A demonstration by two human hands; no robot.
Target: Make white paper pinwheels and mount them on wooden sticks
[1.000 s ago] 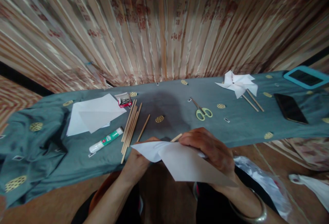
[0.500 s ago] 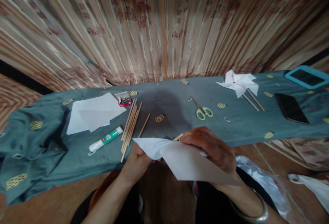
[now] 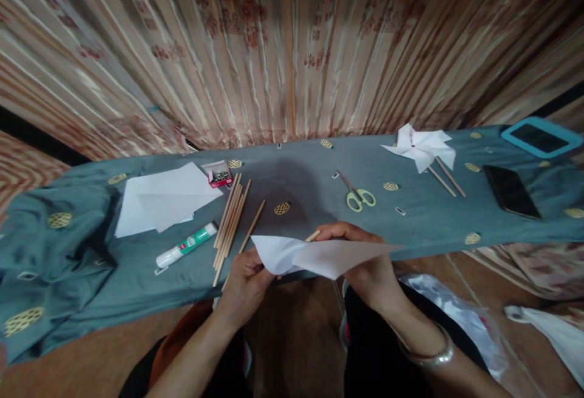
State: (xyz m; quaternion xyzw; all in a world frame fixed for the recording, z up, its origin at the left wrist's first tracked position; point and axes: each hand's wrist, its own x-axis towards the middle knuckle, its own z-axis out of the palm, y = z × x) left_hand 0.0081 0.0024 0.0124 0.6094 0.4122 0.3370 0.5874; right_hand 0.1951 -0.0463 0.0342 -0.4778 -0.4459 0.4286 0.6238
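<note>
A folded white paper pinwheel [image 3: 326,257] is held between both hands over the front edge of the cloth-covered table. My left hand [image 3: 249,282] is closed on its left side, thumb and fingers pinching the paper. My right hand [image 3: 365,264] grips behind its right side, largely covered by the paper. A short end of a wooden stick [image 3: 312,235] pokes out beside my right fingers; the rest of that stick is hidden. Just left of my left hand, several wooden sticks [image 3: 232,218] lie in a bundle, with one loose stick [image 3: 252,226] beside them.
White paper sheets [image 3: 155,197], a glue stick [image 3: 187,246] and a small red box of metal pins [image 3: 219,175] lie at left. Scissors [image 3: 356,193] rest beyond my right hand. Farther right are finished pinwheels [image 3: 422,147], a phone [image 3: 511,191] and a blue-framed tablet [image 3: 541,137].
The paper has tilted, showing a narrower, flatter face, and its lower tip has risen. My right hand has shifted left and turned beneath the paper. My left hand stays pinched on it.
</note>
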